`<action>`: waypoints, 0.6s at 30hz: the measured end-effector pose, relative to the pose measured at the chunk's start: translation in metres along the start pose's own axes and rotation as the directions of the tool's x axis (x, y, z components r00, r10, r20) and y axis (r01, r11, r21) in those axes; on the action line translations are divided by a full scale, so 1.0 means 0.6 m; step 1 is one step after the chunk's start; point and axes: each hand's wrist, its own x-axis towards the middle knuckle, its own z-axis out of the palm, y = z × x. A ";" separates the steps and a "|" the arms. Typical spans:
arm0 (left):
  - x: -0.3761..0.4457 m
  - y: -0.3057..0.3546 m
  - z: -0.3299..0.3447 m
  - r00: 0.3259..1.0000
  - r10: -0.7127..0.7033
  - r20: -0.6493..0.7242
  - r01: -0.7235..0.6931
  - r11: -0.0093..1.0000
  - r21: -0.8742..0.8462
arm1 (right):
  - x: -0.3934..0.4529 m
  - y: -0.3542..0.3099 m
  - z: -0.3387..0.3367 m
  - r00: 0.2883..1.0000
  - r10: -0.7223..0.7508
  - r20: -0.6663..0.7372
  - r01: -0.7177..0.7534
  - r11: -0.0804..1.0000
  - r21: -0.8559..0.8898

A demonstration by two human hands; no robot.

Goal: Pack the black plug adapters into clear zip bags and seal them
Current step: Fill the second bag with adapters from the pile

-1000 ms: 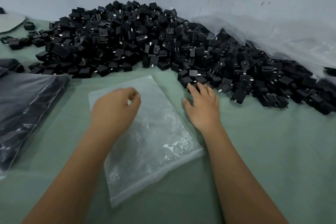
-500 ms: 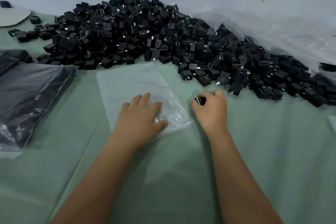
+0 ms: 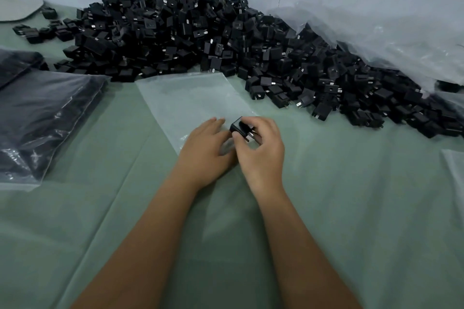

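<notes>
A clear zip bag (image 3: 190, 99) lies flat on the green cloth, its near end under my hands. My left hand (image 3: 204, 152) rests on that near end with fingers fairly straight; whether it pinches the bag's edge is hidden. My right hand (image 3: 259, 150) grips one black plug adapter (image 3: 238, 127) between thumb and fingers, prongs pointing toward my palm, right beside my left fingertips. A large heap of black plug adapters (image 3: 200, 32) spreads along the wall behind the bag.
Filled zip bags of black adapters (image 3: 37, 118) lie at the left. A big crumpled clear plastic sheet (image 3: 391, 30) covers the right back corner. A few loose adapters (image 3: 32, 31) and a grey disc (image 3: 17, 9) sit far left. Another clear bag's edge (image 3: 455, 170) shows at right.
My right hand took one adapter from the heap's edge and brought it left to the bag's near end. My left hand slid down the bag to that end.
</notes>
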 end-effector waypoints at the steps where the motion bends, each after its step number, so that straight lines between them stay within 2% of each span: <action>1: -0.005 0.001 -0.001 0.995 0.003 -0.099 -0.004 1.000 -0.016 | -0.001 0.001 -0.001 1.000 -0.029 0.004 0.029 0.999 -0.036; 3: -0.014 0.003 -0.002 0.967 -0.018 -0.254 0.009 0.999 -0.038 | 0.001 0.004 -0.008 0.999 -0.031 -0.029 0.030 0.998 -0.049; 4: -0.016 0.004 -0.003 0.961 -0.048 -0.272 0.029 0.997 -0.071 | 0.002 0.005 -0.012 0.999 -0.009 -0.053 0.007 1.000 -0.021; 7: -0.015 0.004 -0.003 0.960 -0.166 -0.225 0.113 0.967 -0.229 | 0.001 0.002 -0.020 0.998 0.024 -0.059 -0.017 0.994 0.107; 11: -0.014 -0.007 -0.007 0.913 -0.344 -0.219 0.190 0.833 -0.519 | -0.007 -0.002 -0.016 0.994 -0.068 0.091 0.062 0.996 0.069; 14: -0.018 -0.005 -0.014 0.889 -0.396 -0.229 0.153 0.730 -0.666 | -0.005 0.006 -0.012 0.977 -0.111 0.185 0.143 0.975 -0.172; 16: -0.022 0.000 -0.019 0.865 -0.415 -0.283 0.082 0.673 -0.735 | -0.004 0.010 -0.011 0.967 -0.104 0.231 0.190 0.902 -0.389; 18: -0.025 0.003 -0.021 0.845 -0.408 -0.345 0.019 0.668 -0.744 | -0.004 0.010 -0.009 0.967 -0.082 0.243 0.204 0.819 -0.536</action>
